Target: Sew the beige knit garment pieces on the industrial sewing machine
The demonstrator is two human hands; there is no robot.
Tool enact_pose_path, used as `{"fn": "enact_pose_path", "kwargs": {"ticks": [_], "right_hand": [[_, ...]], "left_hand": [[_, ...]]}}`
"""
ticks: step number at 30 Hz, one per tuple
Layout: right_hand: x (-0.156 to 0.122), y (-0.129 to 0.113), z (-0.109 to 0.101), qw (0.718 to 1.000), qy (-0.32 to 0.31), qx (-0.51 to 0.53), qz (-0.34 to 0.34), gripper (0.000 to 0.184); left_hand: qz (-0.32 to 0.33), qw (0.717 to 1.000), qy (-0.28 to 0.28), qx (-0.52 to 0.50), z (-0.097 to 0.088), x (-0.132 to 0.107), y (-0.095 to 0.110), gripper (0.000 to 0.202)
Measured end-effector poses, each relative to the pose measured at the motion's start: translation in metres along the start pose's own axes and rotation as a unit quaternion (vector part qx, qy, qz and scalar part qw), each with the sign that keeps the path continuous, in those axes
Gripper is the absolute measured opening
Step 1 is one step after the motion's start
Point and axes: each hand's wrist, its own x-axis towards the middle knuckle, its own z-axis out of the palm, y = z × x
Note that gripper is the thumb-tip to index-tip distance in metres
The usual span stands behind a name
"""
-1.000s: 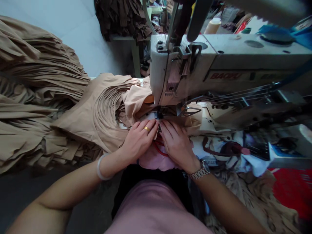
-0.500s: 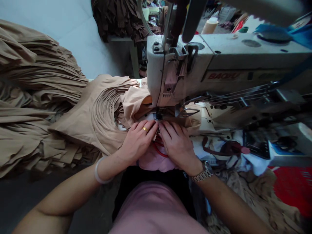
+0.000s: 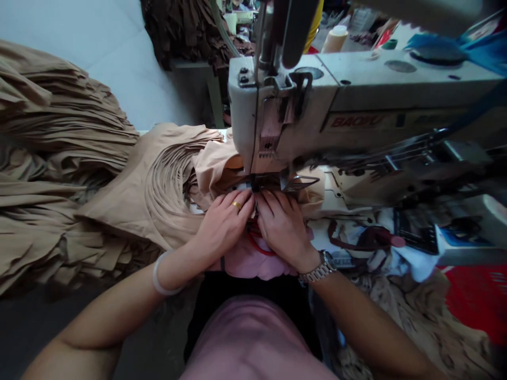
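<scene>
Left hand point(image 3: 224, 224), right hand point(image 3: 283, 228) on fabric point(image 3: 216, 166)

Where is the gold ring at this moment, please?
In the head view, the gold ring sits on a finger of the left hand, near the picture's centre, just below the sewing machine head and beside the right hand.

Sewing machine point(image 3: 356, 105) showing painted metal, its cream coat looking dull and scuffed. Tan cloth point(image 3: 158, 184) lying matt and soft, edges stacking in thin smooth layers. Brown cloth point(image 3: 186, 31) behind looking equally matt. Ring point(image 3: 236, 205) gleaming as polished gold metal. Watch point(image 3: 317, 272) band glinting like steel. Bangle point(image 3: 155, 274) shining smooth and milky. Pink cloth point(image 3: 253, 261) looking soft, unshiny.
</scene>
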Motion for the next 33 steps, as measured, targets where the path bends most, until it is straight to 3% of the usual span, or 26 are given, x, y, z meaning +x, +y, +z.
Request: {"fn": "enact_pose_path", "kwargs": {"ticks": [4, 7, 13, 19, 29, 33], "right_hand": [[-0.009, 0.004, -0.004, 0.997, 0.041, 0.058, -0.033, 0.027], [-0.011, 0.005, -0.007, 0.995, 0.055, 0.077, -0.033, 0.024], [-0.002, 0.006, -0.004, 0.994, 0.061, 0.088, -0.006, 0.022], [0.007, 0.013, 0.001, 0.996, 0.038, 0.085, 0.01, 0.027], [0.01, 0.034, 0.004, 0.991, -0.008, 0.133, -0.004, 0.033], [0.011, 0.035, 0.001, 0.995, -0.025, 0.096, -0.019, 0.036]], "left_hand": [[0.084, 0.996, 0.023, -0.029, -0.006, -0.005, -0.011, 0.03], [0.104, 0.994, 0.031, -0.033, -0.008, -0.007, -0.015, 0.028], [0.098, 0.993, 0.056, -0.033, -0.005, -0.001, -0.012, 0.023], [0.052, 0.996, 0.052, -0.051, 0.002, 0.008, -0.015, 0.021], [0.056, 0.994, 0.048, -0.083, 0.006, 0.011, -0.029, 0.027], [0.05, 0.994, 0.047, -0.081, 0.007, 0.01, -0.029, 0.03]]}}
